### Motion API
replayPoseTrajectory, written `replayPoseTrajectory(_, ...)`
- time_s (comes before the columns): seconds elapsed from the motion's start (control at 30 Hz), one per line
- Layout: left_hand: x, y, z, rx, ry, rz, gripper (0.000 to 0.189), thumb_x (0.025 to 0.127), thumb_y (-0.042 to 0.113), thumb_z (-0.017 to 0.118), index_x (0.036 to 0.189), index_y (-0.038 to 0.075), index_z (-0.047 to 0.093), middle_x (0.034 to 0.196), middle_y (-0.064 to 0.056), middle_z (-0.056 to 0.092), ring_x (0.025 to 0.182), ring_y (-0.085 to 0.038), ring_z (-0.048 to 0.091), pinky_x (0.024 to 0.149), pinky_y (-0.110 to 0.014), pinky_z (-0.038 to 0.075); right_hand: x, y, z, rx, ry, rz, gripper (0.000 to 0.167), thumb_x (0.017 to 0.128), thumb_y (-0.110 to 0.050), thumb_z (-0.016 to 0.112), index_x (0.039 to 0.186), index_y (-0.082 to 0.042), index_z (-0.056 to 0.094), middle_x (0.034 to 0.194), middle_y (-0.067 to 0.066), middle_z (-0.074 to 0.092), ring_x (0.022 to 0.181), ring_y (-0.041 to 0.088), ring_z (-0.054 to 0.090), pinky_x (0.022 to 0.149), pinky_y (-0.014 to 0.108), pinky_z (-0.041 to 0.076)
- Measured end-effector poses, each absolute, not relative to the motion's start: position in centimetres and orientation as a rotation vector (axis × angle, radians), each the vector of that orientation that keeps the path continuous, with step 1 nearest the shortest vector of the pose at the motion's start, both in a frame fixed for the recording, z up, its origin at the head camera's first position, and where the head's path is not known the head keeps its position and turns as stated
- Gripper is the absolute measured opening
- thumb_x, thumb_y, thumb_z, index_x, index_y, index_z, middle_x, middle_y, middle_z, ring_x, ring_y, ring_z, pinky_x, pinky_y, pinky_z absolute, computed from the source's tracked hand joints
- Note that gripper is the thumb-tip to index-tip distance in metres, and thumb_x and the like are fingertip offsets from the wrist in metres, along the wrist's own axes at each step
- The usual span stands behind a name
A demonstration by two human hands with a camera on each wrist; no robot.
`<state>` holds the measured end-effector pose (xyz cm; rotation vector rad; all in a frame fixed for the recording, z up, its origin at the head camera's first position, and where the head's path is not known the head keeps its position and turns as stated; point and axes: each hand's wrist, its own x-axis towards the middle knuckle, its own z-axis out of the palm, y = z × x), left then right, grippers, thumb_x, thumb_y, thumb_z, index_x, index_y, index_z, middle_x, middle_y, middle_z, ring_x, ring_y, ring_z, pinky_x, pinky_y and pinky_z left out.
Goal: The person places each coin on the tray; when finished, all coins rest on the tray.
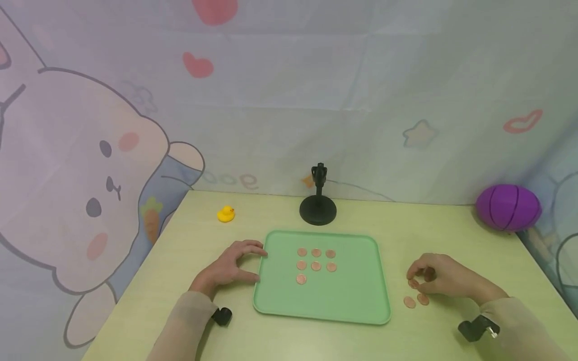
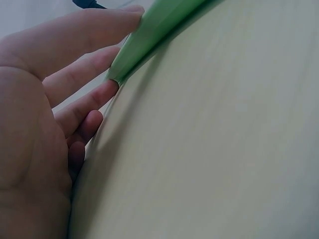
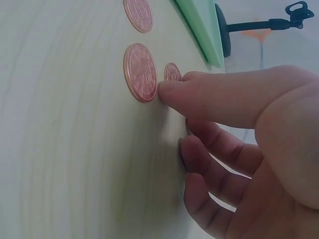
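green rectangular tray [image 1: 356, 296] laid flat, left rim touched by left hand [image 1: 226, 265]. seven round copper coins [image 1: 316, 266] arranged flat inside, rows of three, three, one. right of tray, two loose coins [image 1: 409, 302] seen flat; another coin [image 1: 413, 284] pinched by right hand [image 1: 444, 276].

The coins [image 1: 316, 266] are copper-coloured, the tray [image 1: 356, 296] plain green.

1. Coins [image 1: 316, 266], lower centre and lower right: coppery metal, raised relief.
2. Tray [image 1: 352, 296], lower centre: smooth plastic, soft sheen.
3. Table [image 1: 433, 225], lower half: smooth wood grain, matt.
4. Backdrop [image 1: 293, 75], top: creased matt cloth.
5. Stand [image 1: 318, 213], mid-frame: matt, plastic-looking.
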<state>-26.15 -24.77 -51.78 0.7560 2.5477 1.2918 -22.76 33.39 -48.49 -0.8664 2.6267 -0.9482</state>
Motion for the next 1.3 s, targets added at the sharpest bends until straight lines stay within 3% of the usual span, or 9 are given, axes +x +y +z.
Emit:
replayPoseTrajectory(0.47,-26.3,-24.8,-51.9,0.782,2.555,1.283,0.053,0.080,0.029,0.091,0.130,0.024,0.072,0.152,-0.004,0.054,0.143,-0.033,0.038,0.119,-0.064,0.023,-22.9,32.5,-48.0,-0.728,2.518,-0.974,0.016,0.088,-0.008,0.081,0.100,-0.014,0.071,0.091,0.000,0.066,0.072,0.007,0.056,0.068,0.024,0.047)
replayPoseTrajectory(0.77,-26.5,-25.0,-52.2,0.787,2.560,1.284,0.053,0.080,0.029,0.091,0.130,0.025,0.073,0.152,-0.004,0.054,0.142,-0.032,0.038,0.119,-0.064,0.024,-23.2,32.3,-48.2,-0.699,2.387,-1.057,0.012,0.093,-0.003,0.074,0.102,-0.006,0.067,0.088,0.005,0.066,0.063,0.020,0.073,0.070,0.023,0.047)
replayPoseTrajectory(1.3,-26.1,-24.8,-51.8,0.753,2.539,1.325,0.054,0.079,0.025,0.092,0.129,0.022,0.073,0.151,-0.005,0.055,0.142,-0.032,0.038,0.119,-0.064,0.023,-23.2,32.5,-47.5,-0.788,2.328,-1.064,0.012,0.097,-0.005,0.072,0.103,-0.002,0.062,0.091,0.009,0.065,0.065,0.021,0.072,0.073,0.023,0.047)
